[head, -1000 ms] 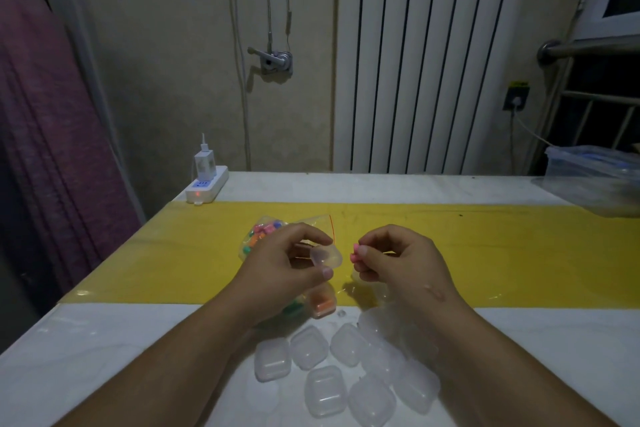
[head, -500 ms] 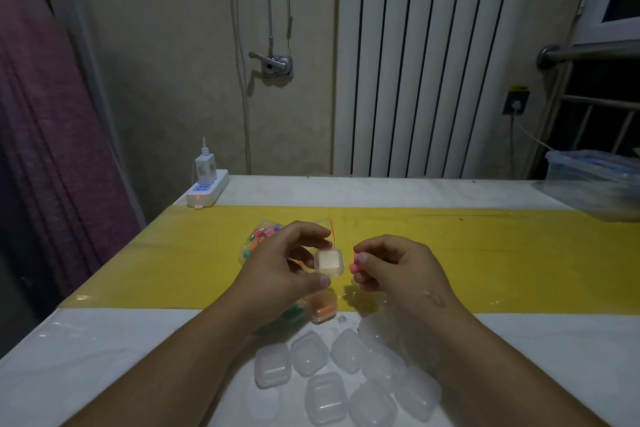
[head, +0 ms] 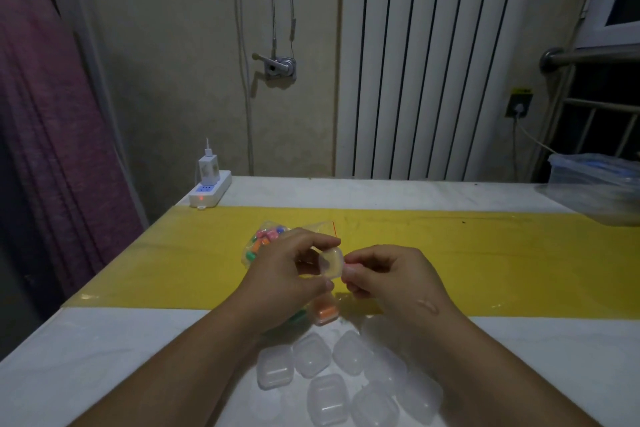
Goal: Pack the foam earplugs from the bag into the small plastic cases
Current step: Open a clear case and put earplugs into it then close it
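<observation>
My left hand (head: pixel 287 274) pinches a small clear plastic case (head: pixel 330 262) above the yellow strip, its open side turned toward my right hand. My right hand (head: pixel 391 274) pinches a pink foam earplug (head: pixel 347 266) right at the case's edge. Behind my left hand lies the clear bag (head: pixel 265 241) of colourful earplugs. A case holding orange earplugs (head: pixel 325 314) sits on the table under my hands. Several empty clear cases (head: pixel 311 359) lie in a cluster near the front edge, partly covered by my forearms.
A white table with a yellow strip (head: pixel 485 263) across it. A power strip with a charger (head: pixel 209 189) stands at the back left corner. A clear plastic tub (head: pixel 595 180) sits at the far right. A purple curtain hangs on the left.
My hands have come together: the case has tilted toward the right hand and the pink earplug has moved up to its opening.
</observation>
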A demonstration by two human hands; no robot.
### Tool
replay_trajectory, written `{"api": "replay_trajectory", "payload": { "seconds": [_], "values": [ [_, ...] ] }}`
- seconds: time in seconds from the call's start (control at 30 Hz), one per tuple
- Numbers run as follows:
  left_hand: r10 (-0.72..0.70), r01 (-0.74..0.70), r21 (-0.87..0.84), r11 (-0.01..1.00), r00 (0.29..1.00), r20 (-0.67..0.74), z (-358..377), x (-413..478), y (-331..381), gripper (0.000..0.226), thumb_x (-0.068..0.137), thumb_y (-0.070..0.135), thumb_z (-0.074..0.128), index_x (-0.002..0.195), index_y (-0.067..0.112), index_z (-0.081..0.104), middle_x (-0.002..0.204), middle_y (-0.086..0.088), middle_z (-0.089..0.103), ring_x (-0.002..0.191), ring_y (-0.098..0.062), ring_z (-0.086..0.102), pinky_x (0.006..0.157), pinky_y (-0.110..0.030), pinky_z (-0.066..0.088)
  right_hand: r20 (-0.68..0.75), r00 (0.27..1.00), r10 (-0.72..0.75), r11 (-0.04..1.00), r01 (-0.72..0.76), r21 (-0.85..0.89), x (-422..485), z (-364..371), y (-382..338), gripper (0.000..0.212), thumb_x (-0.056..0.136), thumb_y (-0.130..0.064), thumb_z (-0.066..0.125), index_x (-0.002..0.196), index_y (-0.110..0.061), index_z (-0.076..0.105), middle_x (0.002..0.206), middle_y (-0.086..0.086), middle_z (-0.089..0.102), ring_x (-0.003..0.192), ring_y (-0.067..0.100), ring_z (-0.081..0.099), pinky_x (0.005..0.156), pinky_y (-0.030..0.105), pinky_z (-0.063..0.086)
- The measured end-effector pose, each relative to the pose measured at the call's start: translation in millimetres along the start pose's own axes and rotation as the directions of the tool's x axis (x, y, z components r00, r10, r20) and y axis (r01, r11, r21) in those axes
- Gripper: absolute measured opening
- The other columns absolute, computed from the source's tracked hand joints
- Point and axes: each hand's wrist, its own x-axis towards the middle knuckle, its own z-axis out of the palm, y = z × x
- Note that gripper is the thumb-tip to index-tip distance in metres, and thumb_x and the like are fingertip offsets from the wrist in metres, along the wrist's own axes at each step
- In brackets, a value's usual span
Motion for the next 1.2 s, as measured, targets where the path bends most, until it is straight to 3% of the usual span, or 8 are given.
{"api": "replay_trajectory", "payload": {
  "seconds": [0.13,0.37,0.47,0.57,0.7,0.8,0.97,1.2],
  "values": [
    [0.060,-0.059,0.061,0.996,0.998,-0.014,0.8,-0.1,3.6,0.053,0.068,-0.002,0.081,0.106,0.032,0.068,0.106,0.015,0.060,0.093,0.003,0.063,0.080,-0.013,0.053,-0.023,0.999,-0.045,0.993,0.042,-0.113,-2.0,0.8,-1.0,0.008,0.081,-0.016,0.078,0.089,-0.020,0.079,0.068,-0.006,0.072,0.061,0.007,0.064,0.064,0.026,0.054],
    [-0.078,0.072,-0.193,0.979,0.997,-0.020,0.1,1.2,3.2,0.031,0.069,-0.006,0.080,0.091,0.010,0.065,0.097,0.001,0.071,0.090,-0.011,0.070,0.077,-0.030,0.060,-0.098,0.987,-0.129,0.980,0.112,-0.164,-1.8,0.4,-3.7,0.016,0.078,-0.020,0.081,0.075,-0.034,0.073,0.068,-0.013,0.072,0.060,0.001,0.063,0.059,0.016,0.048],
    [-0.082,0.066,-0.221,0.973,0.995,-0.062,0.1,2.2,2.1,0.032,0.067,-0.010,0.079,0.085,0.009,0.061,0.101,-0.002,0.070,0.094,-0.021,0.069,0.078,-0.041,0.060,-0.097,0.989,-0.108,0.981,0.090,-0.171,-1.2,-2.0,-2.9,0.015,0.084,-0.016,0.075,0.075,-0.029,0.074,0.065,-0.008,0.071,0.057,0.003,0.063,0.059,0.020,0.050],
    [-0.081,0.063,-0.201,0.978,0.993,-0.082,0.3,1.8,1.6,0.036,0.064,-0.007,0.082,0.078,0.019,0.061,0.100,0.003,0.070,0.092,-0.021,0.069,0.079,-0.047,0.059,-0.009,1.000,-0.019,0.997,0.018,-0.070,-1.2,-1.8,-3.9,0.012,0.089,-0.010,0.069,0.081,-0.015,0.076,0.062,-0.001,0.071,0.056,0.007,0.063,0.057,0.021,0.050],
    [-0.042,0.031,-0.109,0.994,0.995,-0.096,2.4,1.3,3.6,0.037,0.062,-0.003,0.085,0.075,0.022,0.060,0.098,0.009,0.068,0.085,-0.010,0.067,0.078,-0.038,0.059,0.070,0.997,0.032,0.999,-0.032,0.009,-0.8,-0.8,-4.8,0.012,0.091,-0.010,0.066,0.086,-0.009,0.076,0.065,0.003,0.071,0.058,0.008,0.061,0.060,0.022,0.052],
    [-0.017,0.012,-0.079,0.997,0.998,-0.065,2.3,0.3,4.8,0.030,0.068,0.001,0.082,0.081,0.018,0.061,0.107,0.011,0.067,0.090,-0.003,0.066,0.081,-0.028,0.058,0.039,0.999,0.026,0.999,-0.027,0.037,-0.6,-0.6,-3.8,0.009,0.089,-0.012,0.069,0.085,-0.009,0.077,0.065,0.004,0.071,0.059,0.010,0.061,0.060,0.023,0.053],
    [-0.011,0.007,-0.097,0.995,0.999,-0.040,1.7,-0.3,4.3,0.021,0.076,0.002,0.077,0.088,0.014,0.064,0.105,0.006,0.069,0.093,-0.004,0.067,0.083,-0.026,0.058,-0.012,1.000,0.000,0.998,0.001,0.057,0.9,-1.3,-1.7,0.010,0.089,-0.015,0.070,0.085,-0.011,0.077,0.067,0.005,0.072,0.060,0.009,0.063,0.059,0.021,0.052],
    [0.049,-0.050,-0.024,0.998,0.998,-0.050,3.1,0.4,2.7,0.023,0.075,0.004,0.078,0.084,0.019,0.063,0.100,0.010,0.069,0.092,-0.002,0.066,0.081,-0.020,0.056,0.082,0.996,0.046,0.993,-0.054,0.106,-1.0,1.9,0.0,0.013,0.090,-0.012,0.067,0.087,-0.003,0.077,0.070,0.008,0.069,0.060,0.012,0.057,0.059,0.023,0.049]
  ]
}}
